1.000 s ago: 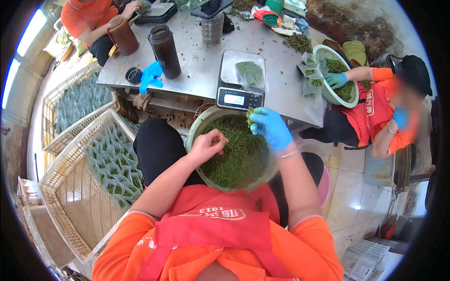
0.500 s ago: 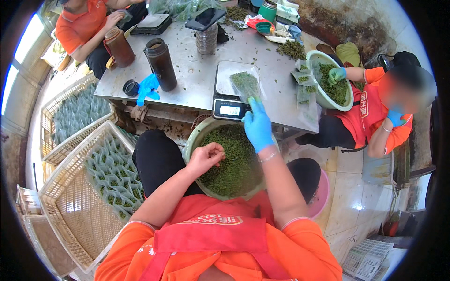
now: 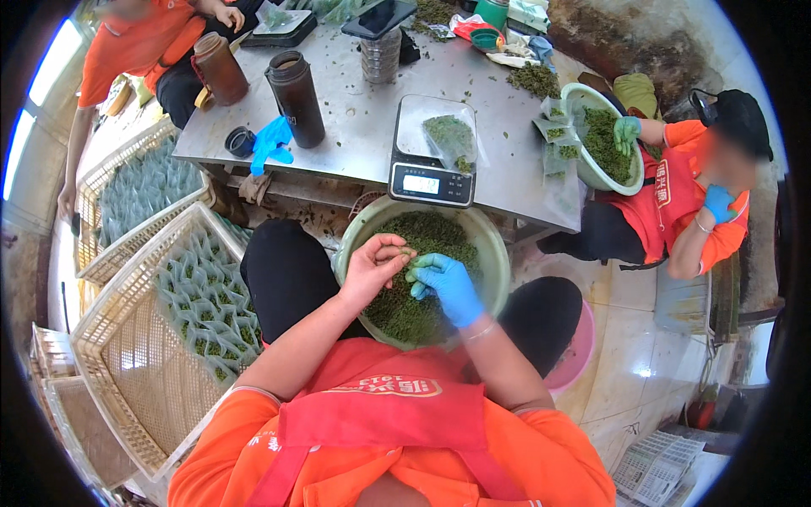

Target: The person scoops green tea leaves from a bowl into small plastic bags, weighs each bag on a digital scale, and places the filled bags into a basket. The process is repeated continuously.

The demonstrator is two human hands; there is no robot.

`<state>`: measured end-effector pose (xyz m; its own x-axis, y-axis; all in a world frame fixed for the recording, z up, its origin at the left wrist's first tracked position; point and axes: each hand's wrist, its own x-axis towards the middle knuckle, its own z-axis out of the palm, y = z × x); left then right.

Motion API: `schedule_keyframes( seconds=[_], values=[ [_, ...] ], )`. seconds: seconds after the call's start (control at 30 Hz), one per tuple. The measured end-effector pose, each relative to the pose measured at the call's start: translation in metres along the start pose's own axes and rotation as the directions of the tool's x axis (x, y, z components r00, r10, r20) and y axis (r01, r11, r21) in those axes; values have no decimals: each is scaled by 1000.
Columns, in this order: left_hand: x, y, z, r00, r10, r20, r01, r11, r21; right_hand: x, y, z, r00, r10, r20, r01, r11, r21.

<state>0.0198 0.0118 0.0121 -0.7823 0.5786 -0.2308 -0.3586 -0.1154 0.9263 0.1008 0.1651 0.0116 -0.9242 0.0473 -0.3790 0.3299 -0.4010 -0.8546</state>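
Observation:
Over the pale green basin point(image 3: 492, 253) between my knees, both my hands are close together, fingertips nearly meeting. My left hand point(image 3: 372, 269) is bare, its thumb and fingers pinched on something too small to make out. A blue glove covers my right hand point(image 3: 449, 286); its fingers are curled together with green-stained tips, and what they hold is hidden. Small green grains point(image 3: 404, 317) fill the basin below. Ahead, at the table's edge, a digital scale point(image 3: 432, 188) carries a clear plastic bag point(image 3: 448, 135) partly filled with green grains.
On the metal table point(image 3: 355, 160) stand a dark flask point(image 3: 296, 101), a brown bottle point(image 3: 221, 72), a blue glove point(image 3: 271, 145) and a phone point(image 3: 379, 19) on a jar. Crates point(image 3: 127, 380) of filled bags sit left. A co-worker point(image 3: 667, 186) with a green basin point(image 3: 629, 182) sits right, another point(image 3: 139, 51) far left.
My right hand has left the bag on the scale and come down beside my left hand, which rose slightly. The far-left co-worker now stretches an arm down toward the crates.

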Motion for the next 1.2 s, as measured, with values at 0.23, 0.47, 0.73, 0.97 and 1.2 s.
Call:
schedule_keyframes(
  seconds=[0.23, 0.47, 0.73, 0.97, 1.2],
  values=[
    [5, -19, -7, 992, 122, 35, -127, 974, 189, 0, -7, -3, 992, -64, -105, 59, 997, -51],
    [5, -18, -1, 988, 141, -71, -98, 902, 420, -7, -2, 9, 976, -151, -158, 131, 982, -134],
    [15, -3, -22, 1000, 13, 5, -13, 1000, -13, -1, -35, -17, 918, -304, -256, 283, 952, -118],
    [12, -12, -9, 994, -61, 93, 51, 993, 111, 52, -70, -43, 487, -849, -205, 390, 421, -819],
    [10, -19, -12, 995, -62, 72, 50, 985, 164, 90, -92, -41, 209, -965, 160, 143, -132, -981]
  ],
)
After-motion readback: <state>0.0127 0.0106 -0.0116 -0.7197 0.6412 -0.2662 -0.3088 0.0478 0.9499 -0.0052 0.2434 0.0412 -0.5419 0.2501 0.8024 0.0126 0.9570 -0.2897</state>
